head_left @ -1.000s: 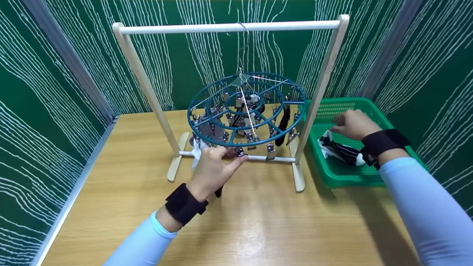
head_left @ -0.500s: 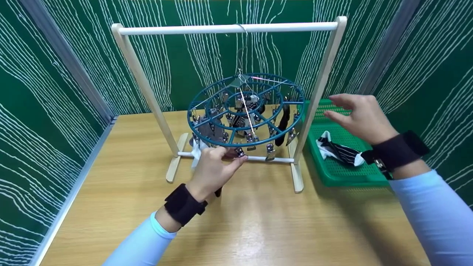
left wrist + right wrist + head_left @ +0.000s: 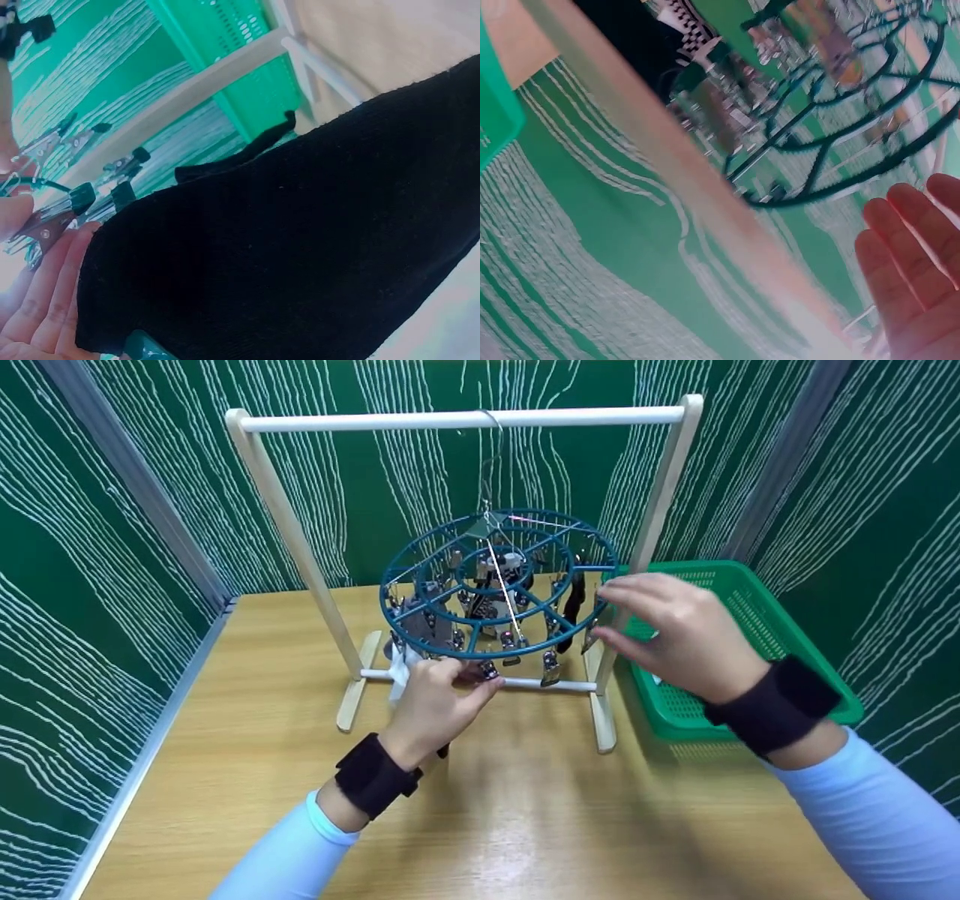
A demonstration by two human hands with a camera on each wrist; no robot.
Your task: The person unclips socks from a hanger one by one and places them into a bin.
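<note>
A round teal clip hanger [image 3: 471, 639] hangs by its hook, with metal clips around its rings. My left hand [image 3: 435, 709] pinches a metal clip [image 3: 489, 669] at the front rim between thumb and fingers. Close up in the left wrist view, a large black sock [image 3: 277, 225] hangs beside that hand's fingers; its top edge lies by them. My right hand [image 3: 686, 630] is at the hanger's right rim, fingers extended and thumb apart, holding nothing. A thin black sock [image 3: 574, 607] hangs near it. Grey, white and patterned pieces hang further in.
A wooden rack [image 3: 292, 532] with a white top bar [image 3: 375, 420] bears the hanger. At the right stands a green basket [image 3: 795, 645], partly behind my right hand, which hides most of its contents. Green walls with white lines enclose the wooden table [image 3: 285, 810].
My right hand has risen out of the basket and moved left to the hanger's right side, leaving the striped sock in the basket. The left hand stays on the clip.
</note>
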